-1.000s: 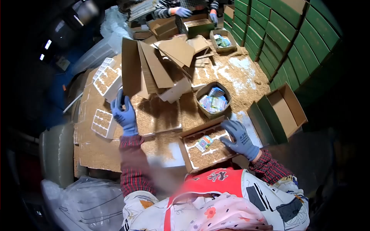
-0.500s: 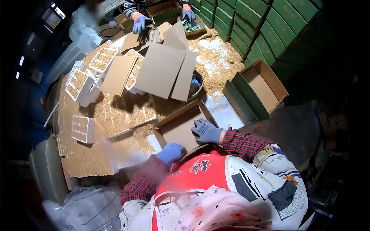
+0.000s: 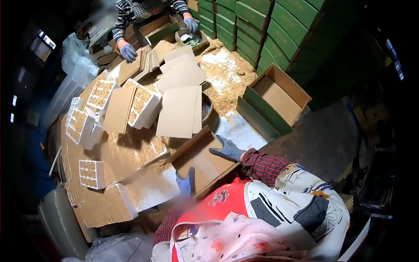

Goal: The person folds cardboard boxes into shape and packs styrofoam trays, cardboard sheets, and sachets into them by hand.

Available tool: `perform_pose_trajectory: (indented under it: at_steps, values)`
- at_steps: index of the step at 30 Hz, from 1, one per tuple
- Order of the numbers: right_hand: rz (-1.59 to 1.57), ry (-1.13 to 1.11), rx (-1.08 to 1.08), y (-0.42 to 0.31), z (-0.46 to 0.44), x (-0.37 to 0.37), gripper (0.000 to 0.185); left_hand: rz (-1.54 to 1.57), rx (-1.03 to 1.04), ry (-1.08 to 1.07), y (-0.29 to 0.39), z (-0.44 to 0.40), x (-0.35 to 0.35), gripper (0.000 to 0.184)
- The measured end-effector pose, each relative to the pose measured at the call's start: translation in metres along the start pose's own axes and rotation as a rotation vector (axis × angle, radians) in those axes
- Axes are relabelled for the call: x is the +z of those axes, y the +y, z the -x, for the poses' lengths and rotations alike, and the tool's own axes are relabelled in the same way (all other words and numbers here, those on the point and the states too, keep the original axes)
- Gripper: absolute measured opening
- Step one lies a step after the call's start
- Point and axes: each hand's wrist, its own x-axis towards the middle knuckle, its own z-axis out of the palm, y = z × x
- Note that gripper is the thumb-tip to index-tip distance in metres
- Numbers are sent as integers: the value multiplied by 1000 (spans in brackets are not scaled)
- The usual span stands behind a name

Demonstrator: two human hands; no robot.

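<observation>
A shallow open cardboard box (image 3: 203, 159) is right in front of me, tilted against the edge of the table. At its left end my left hand (image 3: 186, 182), in a blue-grey glove, grips the wall with the thumb up. My right hand (image 3: 227, 149), gloved in grey, holds the right end, its fingers reaching over the rim and its thumb apart. The box's bare brown inside faces up. Just beyond lie flat cardboard sheets (image 3: 179, 111), next to a partly hidden round basket (image 3: 207, 107).
White foam trays (image 3: 145, 105) filled with brown grain-like bits stand at the left. An open green box (image 3: 273, 102) is at the right, below stacked green boxes (image 3: 288, 30). Across the table, a co-worker's gloved hand (image 3: 127, 50) rests on cardboard.
The box has tipped and turned, with both my hands now at its ends. My left hand has come onto the left wall. The co-worker's hand is on the cardboard sheets. My view has shifted.
</observation>
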Motion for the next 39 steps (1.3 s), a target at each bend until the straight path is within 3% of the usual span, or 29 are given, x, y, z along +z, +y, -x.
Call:
perform_pose_trajectory:
  at_steps: [2, 4, 7, 9, 11, 13, 15, 17, 19, 21, 23, 25, 27, 28, 29, 30, 31, 32, 33, 35, 37, 39]
  values:
    - [-392, -74, -38, -37, 28, -21, 98, 48, -100, -123, 7, -3, -8, 93]
    - [-424, -49, -101, -20, 40, -19, 98, 91, -171, -240, 10, -4, -13, 93]
    - [-479, 97, -127, -19, 80, -52, 94, 93, 35, -404, -8, -25, -1, 74]
    - [-621, 335, -237, -18, 111, -90, 90, 130, 121, -519, 2, -36, 15, 55]
    - [-441, 587, -304, -37, 155, -145, 83, -384, 706, -483, -31, -86, 47, 52]
    - [36, 950, -386, -64, 201, -194, 75, 917, -122, -835, 111, -66, 82, 55]
    - [-532, 1049, -323, -66, 231, -225, 65, 730, 272, -909, 170, -89, 133, 63]
    - [-931, 1230, -413, -49, 248, -240, 54, 439, 484, -886, 189, -129, 176, 74]
    - [-876, 1254, -426, -9, 250, -249, 44, 328, 429, -953, 210, -146, 210, 80]
    - [-780, 1486, -419, 1, 245, -250, 38, 216, 397, -1128, 193, -180, 249, 82]
    - [-918, 1424, -400, 1, 226, -246, 40, 51, 444, -1271, 174, -199, 274, 76]
    - [-1083, 1320, -363, -3, 197, -235, 48, -44, 437, -1195, 176, -197, 275, 66]
    - [-1170, 1143, -204, 25, 155, -229, 51, -276, 688, -1084, 141, -230, 286, 66]
    - [-1193, 1140, -160, 40, 127, -225, 52, -119, 564, -1089, 133, -231, 279, 59]
    - [-884, 1213, -128, 61, 97, -217, 62, 28, 432, -1087, 125, -226, 272, 52]
    - [-239, 1253, 432, 51, 102, -221, 83, 37, 396, -1073, 128, -214, 261, 55]
    - [-114, 1197, 522, 22, 117, -231, 99, 45, 361, -1052, 134, -206, 254, 58]
    - [-158, 1278, 521, 40, 92, -228, 99, 48, 464, -1040, 136, -200, 256, 60]
    - [-521, 1255, 331, 48, 81, -226, 101, 57, 558, -1016, 134, -195, 256, 61]
    - [-499, 1359, 251, 47, 70, -221, 99, 61, 428, -1019, 131, -206, 263, 57]
    - [-517, 1431, 204, 51, 59, -223, 96, -115, 416, -969, 129, -222, 263, 56]
    - [-580, 1368, 180, 43, 77, -226, 94, -124, 496, -1108, 145, -227, 254, 59]
